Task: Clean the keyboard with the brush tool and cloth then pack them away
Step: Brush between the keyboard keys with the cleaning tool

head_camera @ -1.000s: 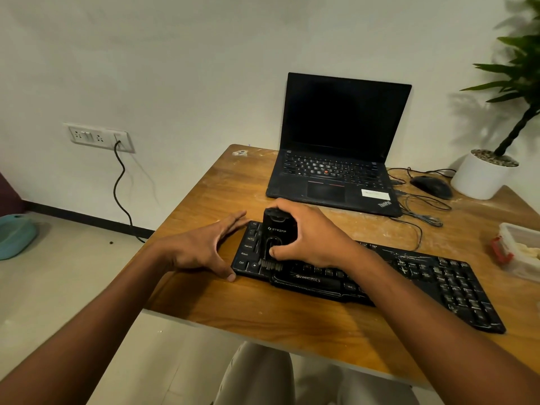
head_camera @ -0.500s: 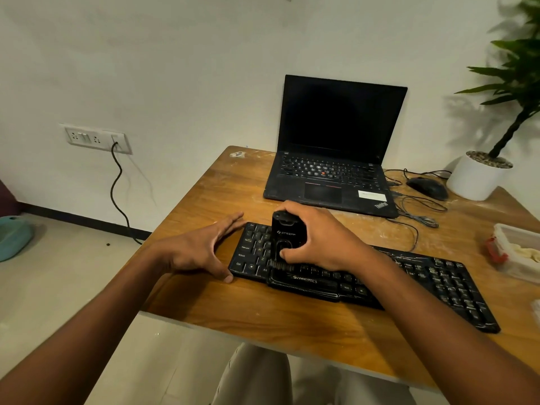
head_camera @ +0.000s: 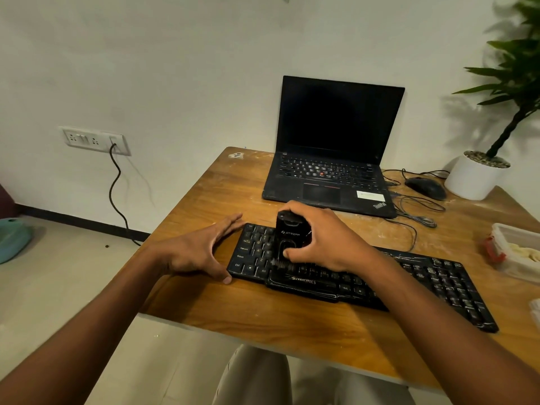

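Gripping the brush tool (head_camera: 290,238) on the keyboard (head_camera: 409,276), right hand (head_camera: 324,238); left hand (head_camera: 198,249) flat, steadying its end

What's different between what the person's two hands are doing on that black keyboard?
The right hand grips the black brush tool, its bristles down on the keys; the left hand holds nothing. The right hand's fingers curl round the tool; the left hand's fingers lie straight against the keyboard's left end. Both are bare and at the keyboard's left part.

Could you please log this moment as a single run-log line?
phase: brushing | right hand: grips brush tool, bristles on keys | left hand: open, steadies keyboard left end | cloth: not visible
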Tool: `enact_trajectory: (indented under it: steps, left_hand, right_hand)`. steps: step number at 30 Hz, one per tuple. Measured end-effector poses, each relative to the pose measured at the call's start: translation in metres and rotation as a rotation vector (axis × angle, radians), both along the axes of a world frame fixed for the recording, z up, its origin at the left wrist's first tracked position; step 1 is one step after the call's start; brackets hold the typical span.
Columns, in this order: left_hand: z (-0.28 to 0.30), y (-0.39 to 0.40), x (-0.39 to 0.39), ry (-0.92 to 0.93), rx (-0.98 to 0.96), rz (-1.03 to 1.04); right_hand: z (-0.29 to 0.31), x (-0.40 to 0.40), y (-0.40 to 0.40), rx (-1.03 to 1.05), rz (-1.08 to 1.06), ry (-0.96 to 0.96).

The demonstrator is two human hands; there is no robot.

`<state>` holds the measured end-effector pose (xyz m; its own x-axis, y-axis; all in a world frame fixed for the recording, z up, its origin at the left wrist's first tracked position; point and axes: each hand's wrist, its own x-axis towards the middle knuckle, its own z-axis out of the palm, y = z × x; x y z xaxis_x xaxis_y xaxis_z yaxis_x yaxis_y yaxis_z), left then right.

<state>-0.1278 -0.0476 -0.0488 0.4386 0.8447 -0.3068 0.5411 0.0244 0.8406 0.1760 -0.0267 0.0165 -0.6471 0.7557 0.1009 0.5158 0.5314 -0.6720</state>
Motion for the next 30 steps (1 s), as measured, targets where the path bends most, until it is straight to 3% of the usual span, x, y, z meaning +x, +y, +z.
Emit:
enact_trajectory:
  steps: [10,17,25,30]
  left_hand:
    - [-0.001,0.000,0.000,-0.010,0.000,0.002]
    - [0.000,0.001,0.000,-0.002,0.003,0.002]
    - [-0.003,0.003,-0.001,0.005,0.013,0.004]
    - [-0.006,0.005,-0.003,0.007,0.015,0.000]
  right_hand:
    - [0.009,-0.006,0.008,0.115,-0.063,0.102]
    - [0.001,-0.017,0.017,0.021,0.008,-0.038]
    - [0.000,-0.014,0.021,0.100,-0.030,0.011]
    - [0.000,-0.008,0.015,0.030,0.018,-0.024]
